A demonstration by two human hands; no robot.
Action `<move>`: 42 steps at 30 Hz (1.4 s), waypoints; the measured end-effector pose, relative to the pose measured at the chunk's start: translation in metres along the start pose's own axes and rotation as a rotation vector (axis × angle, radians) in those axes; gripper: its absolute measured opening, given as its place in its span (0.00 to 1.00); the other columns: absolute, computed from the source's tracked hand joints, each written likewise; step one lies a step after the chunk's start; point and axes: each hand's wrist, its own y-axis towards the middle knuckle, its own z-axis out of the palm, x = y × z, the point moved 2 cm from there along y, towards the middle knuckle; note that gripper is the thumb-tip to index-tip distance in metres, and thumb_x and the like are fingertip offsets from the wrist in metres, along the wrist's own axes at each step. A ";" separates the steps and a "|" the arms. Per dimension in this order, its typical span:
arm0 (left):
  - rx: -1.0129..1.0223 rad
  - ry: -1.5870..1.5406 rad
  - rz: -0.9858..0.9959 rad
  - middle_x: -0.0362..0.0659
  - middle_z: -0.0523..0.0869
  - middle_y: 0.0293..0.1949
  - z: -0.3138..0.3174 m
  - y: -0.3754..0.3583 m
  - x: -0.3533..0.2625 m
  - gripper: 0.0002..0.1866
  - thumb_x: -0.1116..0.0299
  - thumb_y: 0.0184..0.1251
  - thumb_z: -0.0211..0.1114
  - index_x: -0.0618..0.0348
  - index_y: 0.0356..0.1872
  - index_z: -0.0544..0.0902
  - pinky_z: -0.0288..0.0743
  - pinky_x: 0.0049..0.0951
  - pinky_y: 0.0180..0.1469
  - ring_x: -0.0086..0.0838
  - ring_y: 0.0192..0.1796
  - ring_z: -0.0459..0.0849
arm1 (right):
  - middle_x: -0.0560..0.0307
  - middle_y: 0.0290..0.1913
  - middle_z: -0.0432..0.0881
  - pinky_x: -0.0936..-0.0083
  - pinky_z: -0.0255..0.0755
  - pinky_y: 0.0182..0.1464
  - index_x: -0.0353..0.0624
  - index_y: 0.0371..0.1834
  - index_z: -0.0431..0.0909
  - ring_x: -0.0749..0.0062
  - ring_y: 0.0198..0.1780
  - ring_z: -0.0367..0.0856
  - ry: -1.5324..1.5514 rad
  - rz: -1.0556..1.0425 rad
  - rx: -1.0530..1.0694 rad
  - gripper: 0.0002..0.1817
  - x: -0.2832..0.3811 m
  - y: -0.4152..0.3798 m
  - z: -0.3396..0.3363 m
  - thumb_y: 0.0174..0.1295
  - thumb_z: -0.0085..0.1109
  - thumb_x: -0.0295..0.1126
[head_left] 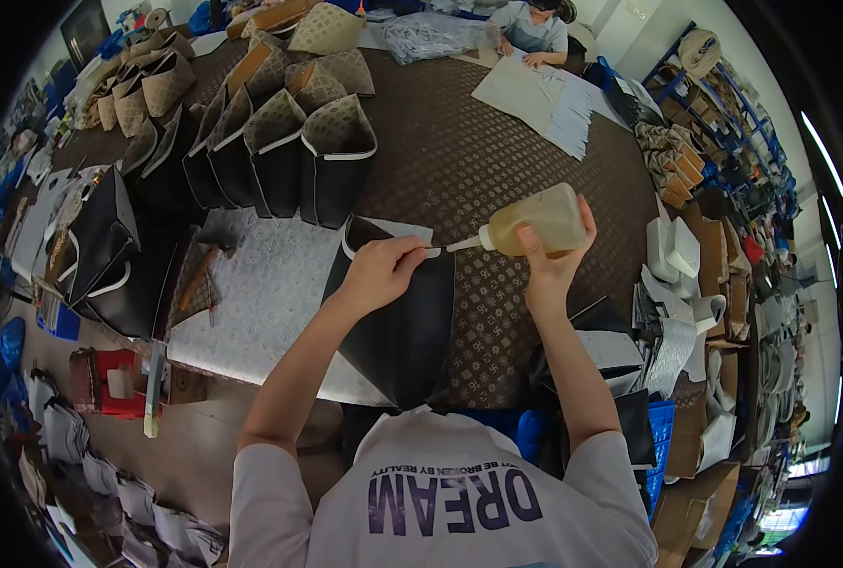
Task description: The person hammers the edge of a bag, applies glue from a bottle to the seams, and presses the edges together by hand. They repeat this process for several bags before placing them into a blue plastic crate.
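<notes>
My right hand (556,260) is wrapped round a translucent squeeze bottle (539,220) of yellowish liquid, tipped sideways. Its thin nozzle points left and meets the white-edged rim of a black bag body (407,331). That rim is pinched between the thumb and fingers of my left hand (382,273). The bag body lies in front of me at the table's near edge, with its opening facing away and its lower end close to my shirt.
Several black bag bodies with patterned lining (341,156) stand at the back left. A pale patterned sheet (251,293) covers the table's left part. Across the brown patterned table (431,123), a person (530,33) works over light sheets (540,99). Cardboard boxes (691,417) stand at right.
</notes>
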 end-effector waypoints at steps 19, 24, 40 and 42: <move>0.018 -0.072 -0.037 0.49 0.83 0.25 -0.006 0.001 0.013 0.08 0.68 0.64 0.62 0.57 0.40 0.84 0.72 0.32 0.31 0.39 0.27 0.82 | 0.51 0.63 0.61 0.67 0.63 0.65 0.44 0.69 0.47 0.65 0.64 0.64 0.127 0.185 -0.032 0.47 -0.011 0.010 0.008 0.52 0.73 0.32; 0.020 -0.088 -0.045 0.49 0.83 0.25 -0.009 0.000 0.014 0.08 0.68 0.64 0.62 0.57 0.40 0.84 0.72 0.33 0.31 0.38 0.27 0.82 | 0.51 0.63 0.59 0.68 0.62 0.65 0.43 0.69 0.46 0.65 0.64 0.63 0.179 0.178 -0.023 0.48 -0.015 0.015 0.005 0.52 0.73 0.33; -0.130 -0.145 -0.015 0.48 0.81 0.24 -0.010 0.007 0.031 0.07 0.67 0.66 0.60 0.57 0.40 0.82 0.70 0.30 0.29 0.34 0.25 0.80 | 0.50 0.61 0.60 0.70 0.64 0.63 0.42 0.67 0.47 0.66 0.62 0.65 -0.145 0.069 0.096 0.48 0.018 -0.025 0.018 0.50 0.75 0.35; -0.104 -0.124 -0.083 0.45 0.83 0.27 -0.013 0.007 0.032 0.08 0.69 0.68 0.58 0.60 0.42 0.82 0.71 0.26 0.36 0.28 0.30 0.80 | 0.50 0.61 0.60 0.70 0.65 0.62 0.43 0.67 0.47 0.66 0.61 0.65 -0.149 0.063 0.109 0.48 0.018 -0.031 0.016 0.50 0.75 0.35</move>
